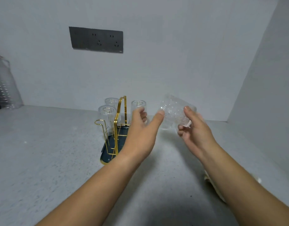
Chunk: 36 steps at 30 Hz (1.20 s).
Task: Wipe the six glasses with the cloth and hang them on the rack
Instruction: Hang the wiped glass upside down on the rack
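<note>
A clear patterned glass (174,111) is tilted in the air to the right of the rack. My right hand (194,132) grips it from the right and below. My left hand (140,128) has its thumb tip against the glass's left side, and its fingers curl near a glass on the rack. The gold wire rack (119,111) stands on a dark tray (108,154). Three glasses hang upside down on it: one at the back left (112,101), one at the front left (106,118), one at the right (138,105). A light cloth (212,185) peeks out under my right forearm.
The grey speckled counter (42,160) runs to a wall at the back and another on the right. A dark socket panel (96,39) is on the back wall. A clear ribbed container (3,84) stands at the far left edge.
</note>
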Tool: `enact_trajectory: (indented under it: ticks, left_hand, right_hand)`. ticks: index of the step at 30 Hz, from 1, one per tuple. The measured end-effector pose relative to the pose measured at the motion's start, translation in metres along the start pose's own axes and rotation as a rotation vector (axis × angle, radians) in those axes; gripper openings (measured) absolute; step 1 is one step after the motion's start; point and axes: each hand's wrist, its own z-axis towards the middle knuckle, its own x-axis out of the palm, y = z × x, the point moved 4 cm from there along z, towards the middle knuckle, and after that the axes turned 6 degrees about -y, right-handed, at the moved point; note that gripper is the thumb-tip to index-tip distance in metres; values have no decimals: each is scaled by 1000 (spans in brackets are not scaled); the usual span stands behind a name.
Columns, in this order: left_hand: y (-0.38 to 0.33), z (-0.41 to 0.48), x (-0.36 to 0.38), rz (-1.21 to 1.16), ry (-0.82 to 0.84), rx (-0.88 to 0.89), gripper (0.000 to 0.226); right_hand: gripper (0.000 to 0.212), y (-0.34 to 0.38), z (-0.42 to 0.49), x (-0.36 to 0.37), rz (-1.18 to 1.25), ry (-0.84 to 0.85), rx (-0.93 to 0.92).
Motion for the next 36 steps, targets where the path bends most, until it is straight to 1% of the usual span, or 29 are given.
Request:
enact_trajectory:
  ticks: [1, 2, 3, 4, 5, 6, 8, 10, 12, 15, 17, 19, 20, 21, 23, 25, 28, 29, 32, 33, 34, 36]
  left_hand:
    - [-7, 6, -7, 13, -27, 54, 51]
    - [-13, 13, -14, 19, -38, 93, 48]
    - [-20, 21, -18, 27, -36, 116, 46]
    - [-24, 30, -21, 41, -27, 123, 45]
    - [-27, 38, -24, 61, -8, 121, 49]
    - [-28, 46, -25, 75, 11, 116, 63]
    - [-27, 58, -25, 83, 48, 65, 91]
    - [-25, 66, -24, 98, 70, 28, 101]
    - [-21, 70, -22, 123, 103, -19, 100]
    - [-16, 73, -21, 120, 104, -78, 82]
    - [-8, 75, -22, 103, 88, -125, 71]
    - [-1, 76, -24, 72, 36, -184, 47]
    - [1, 76, -25, 57, 14, -210, 43]
    - [4, 77, -25, 41, -5, -229, 46]
    - [16, 81, -25, 12, -37, -262, 60]
    - [20, 81, -24, -18, -52, -277, 60]
    - [26, 79, -22, -57, -39, -333, 75]
    - [27, 79, -22, -70, -47, -335, 70]
    - [26, 79, -22, -110, -96, -336, 44]
    - [25, 78, -21, -104, -101, -332, 43]
    - [26, 79, -21, -103, -94, -318, 48]
    - [26, 79, -21, -107, -76, -299, 66]
  right_hand:
    - [51, 6, 11, 5, -103, -16, -49]
    - [63, 11, 21, 11, -210, -20, -94]
    - [67, 15, 30, 17, -319, -16, -141]
    - [63, 19, 39, 24, -421, 0, -198]
    - [56, 21, 46, 32, -524, 24, -249]
    - [53, 24, 50, 41, -631, 57, -303]
    - [57, 25, 58, 58, -857, 145, -397]
    - [61, 20, 65, 73, -1038, 246, -448]
    - [67, 14, 71, 86, -1151, 323, -469]
    - [69, 6, 77, 101, -1247, 394, -514]
    - [75, 0, 81, 108, -1314, 440, -532]
    - [82, -8, 83, 111, -1353, 477, -519]
    - [84, -13, 84, 112, -1362, 486, -502]
    - [84, -17, 84, 112, -1368, 488, -489]
    - [82, -24, 86, 110, -1371, 485, -469]
    - [75, -30, 87, 109, -1333, 487, -452]
    - [68, -39, 87, 105, -1300, 496, -448]
    - [67, -42, 87, 104, -1293, 497, -448]
    - [66, -48, 89, 102, -1284, 486, -463]
    - [66, -49, 90, 102, -1280, 481, -468]
    - [66, -49, 91, 101, -1277, 478, -471]
    - [67, -50, 93, 100, -1275, 478, -470]
